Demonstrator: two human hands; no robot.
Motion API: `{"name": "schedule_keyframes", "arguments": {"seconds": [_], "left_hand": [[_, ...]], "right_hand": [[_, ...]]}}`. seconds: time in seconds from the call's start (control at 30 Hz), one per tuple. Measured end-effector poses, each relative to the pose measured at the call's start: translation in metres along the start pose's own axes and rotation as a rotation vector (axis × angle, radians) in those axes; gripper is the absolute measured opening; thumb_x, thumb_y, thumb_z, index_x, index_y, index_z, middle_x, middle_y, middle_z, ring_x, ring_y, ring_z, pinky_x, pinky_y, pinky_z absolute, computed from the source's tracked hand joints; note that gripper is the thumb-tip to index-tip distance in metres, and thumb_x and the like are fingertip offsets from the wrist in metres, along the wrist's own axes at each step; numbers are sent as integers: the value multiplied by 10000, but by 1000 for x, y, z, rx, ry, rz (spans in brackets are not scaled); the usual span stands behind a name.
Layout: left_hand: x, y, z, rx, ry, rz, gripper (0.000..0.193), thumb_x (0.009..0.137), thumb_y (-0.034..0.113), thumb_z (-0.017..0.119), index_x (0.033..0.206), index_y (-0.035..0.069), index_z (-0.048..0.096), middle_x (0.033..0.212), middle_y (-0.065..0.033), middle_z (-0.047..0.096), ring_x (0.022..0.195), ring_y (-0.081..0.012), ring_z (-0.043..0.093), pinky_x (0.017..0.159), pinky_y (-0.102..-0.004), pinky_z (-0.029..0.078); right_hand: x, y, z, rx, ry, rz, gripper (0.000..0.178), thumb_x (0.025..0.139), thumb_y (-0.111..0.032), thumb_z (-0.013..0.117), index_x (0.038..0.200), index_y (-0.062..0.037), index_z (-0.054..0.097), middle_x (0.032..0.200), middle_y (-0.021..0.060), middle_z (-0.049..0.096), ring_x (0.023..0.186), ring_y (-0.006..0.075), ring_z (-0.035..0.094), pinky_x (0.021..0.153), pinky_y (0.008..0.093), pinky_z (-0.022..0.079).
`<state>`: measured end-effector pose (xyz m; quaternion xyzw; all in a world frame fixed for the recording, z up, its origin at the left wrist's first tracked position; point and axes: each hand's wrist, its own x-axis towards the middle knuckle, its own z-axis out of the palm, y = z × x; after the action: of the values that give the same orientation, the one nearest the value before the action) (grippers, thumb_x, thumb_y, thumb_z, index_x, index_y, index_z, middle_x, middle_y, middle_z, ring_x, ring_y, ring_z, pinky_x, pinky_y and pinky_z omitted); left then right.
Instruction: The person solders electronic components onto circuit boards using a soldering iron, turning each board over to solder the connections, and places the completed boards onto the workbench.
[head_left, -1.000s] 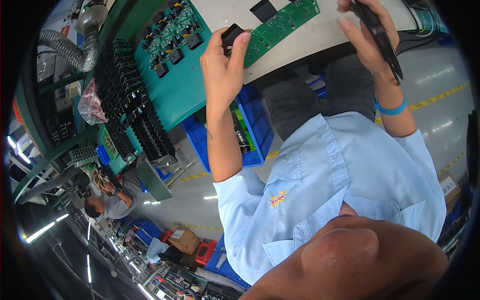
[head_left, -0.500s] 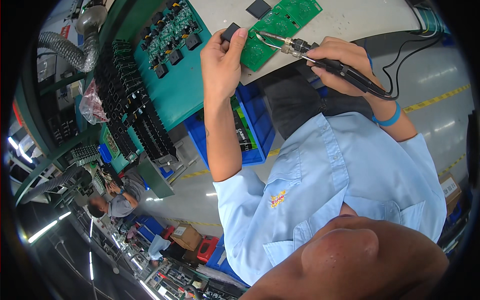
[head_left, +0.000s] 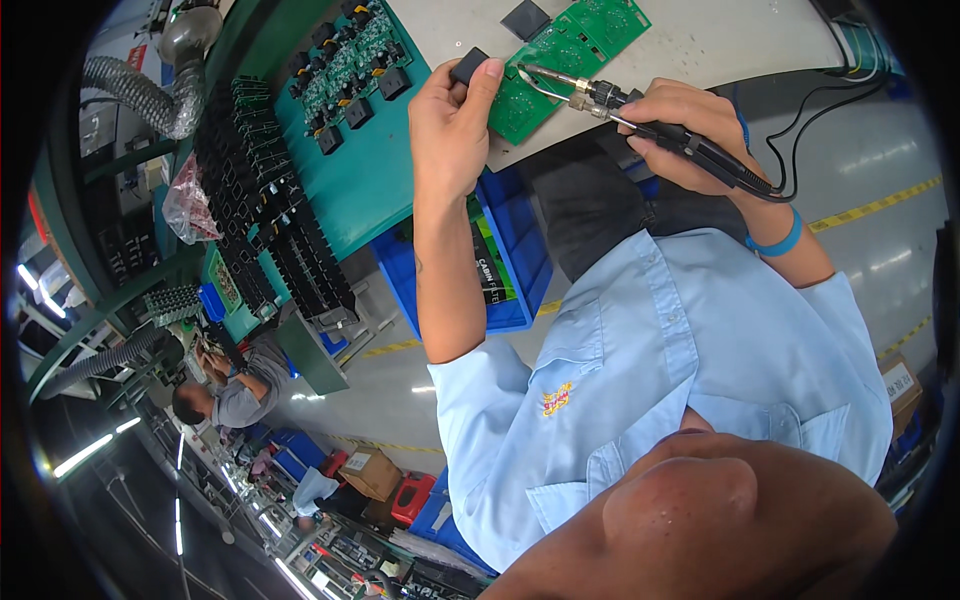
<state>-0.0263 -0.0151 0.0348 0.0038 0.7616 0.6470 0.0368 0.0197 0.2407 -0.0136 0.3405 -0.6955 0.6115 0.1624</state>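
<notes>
My left hand (head_left: 447, 140) pinches a small black block (head_left: 469, 66) between thumb and fingers, at the left end of a green circuit board panel (head_left: 592, 38). A soldering iron (head_left: 690, 145) is gripped in my right hand (head_left: 688, 108). A thin curved metal tube runs beside its shaft, and both meet near the tip. That tip is over the board's left end, close to my left thumb; whether it touches the board I cannot tell. Another black block (head_left: 526, 19) lies against the panel's far edge.
A green mat (head_left: 350, 190) to the left bears assembled circuit boards (head_left: 345, 80) with black blocks. Black racks (head_left: 285, 220) stand further left. A blue bin (head_left: 525, 250) sits below the table edge. Black cables (head_left: 790, 150) trail from the iron. A person (head_left: 235, 385) works far left.
The panel, both hands and the iron sit slightly lower and further right in the picture. Both grips stay the same. The far person's head and arms have shifted a little.
</notes>
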Motion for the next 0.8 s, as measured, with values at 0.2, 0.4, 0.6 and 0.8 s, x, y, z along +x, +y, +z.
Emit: {"name": "schedule_keyframes", "arguments": {"seconds": [0.2, 0.4, 0.6, 0.8], "left_hand": [[0, 2, 1, 15, 9, -9, 301, 984, 211, 732, 1065, -73, 676, 827, -73, 699, 662, -69, 561, 552, -188, 440], [0, 1, 0, 13, 6, 11, 300, 984, 211, 731, 1060, -73, 677, 826, -72, 699, 664, -68, 561, 557, -190, 442], [1, 1, 1, 24, 7, 16, 303, 985, 209, 729, 1064, -78, 677, 829, -74, 699, 671, -70, 562, 571, -190, 447], [2, 3, 0, 8, 15, -2, 309, 983, 205, 731, 1078, -83, 674, 832, -75, 696, 681, -72, 562, 586, -188, 449]], "right_hand": [[1, 1, 1, 11, -3, -8, 418, 736, 113, 732, 1139, 5, 733, 866, 91, 711, 667, 179, 545, 622, 273, 451], [2, 1, 0, 17, 2, -23, 425, 731, 111, 733, 1142, 3, 733, 864, 94, 710, 672, 176, 555, 624, 272, 456], [5, -4, -12, -48, 23, 20, 398, 755, 96, 740, 1141, 3, 734, 865, 93, 714, 704, 189, 595, 660, 276, 488], [8, 17, -80, -385, 145, 126, 530, 743, 7, 852, 1244, 1, 678, 1074, 135, 738, 877, 254, 690, 817, 316, 555]]}}
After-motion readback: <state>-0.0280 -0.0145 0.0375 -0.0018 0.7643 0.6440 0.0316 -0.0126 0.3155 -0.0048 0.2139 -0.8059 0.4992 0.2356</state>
